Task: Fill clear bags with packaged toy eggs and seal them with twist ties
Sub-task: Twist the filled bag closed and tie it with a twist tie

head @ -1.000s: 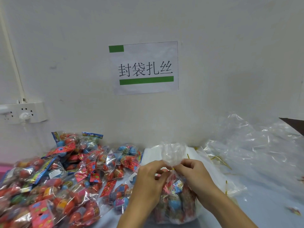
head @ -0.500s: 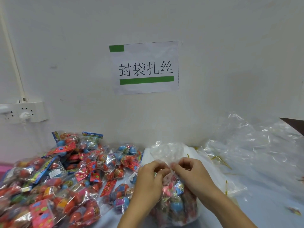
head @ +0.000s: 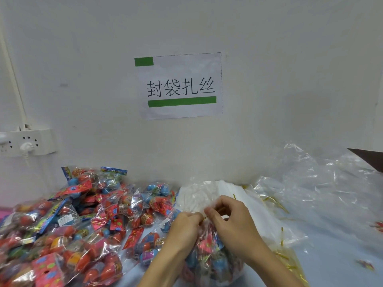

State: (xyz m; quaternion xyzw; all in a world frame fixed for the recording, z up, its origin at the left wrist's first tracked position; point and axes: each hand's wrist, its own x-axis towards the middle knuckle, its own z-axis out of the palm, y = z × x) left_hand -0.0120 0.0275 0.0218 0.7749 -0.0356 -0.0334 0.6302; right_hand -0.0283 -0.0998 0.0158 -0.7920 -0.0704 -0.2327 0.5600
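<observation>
A clear bag (head: pixel 209 259) filled with packaged toy eggs stands at the bottom centre of the table. My left hand (head: pixel 184 228) and my right hand (head: pixel 230 222) meet at its gathered neck, each pinching there. A thin gold twist tie (head: pixel 205 218) shows between the fingertips at the neck. The loose top of the bag (head: pixel 199 195) fans out behind my hands. A big heap of packaged toy eggs (head: pixel 78 224) covers the left of the table.
A pile of empty clear bags (head: pixel 323 193) lies at the right, with loose gold twist ties (head: pixel 273 200) scattered beside it. A paper sign (head: pixel 180 85) hangs on the wall ahead. A power strip (head: pixel 27 141) is mounted at the left.
The bag's bunched top has spread and flattened back. Both hands have dropped slightly and drawn closer at the neck, where the gold tie now shows.
</observation>
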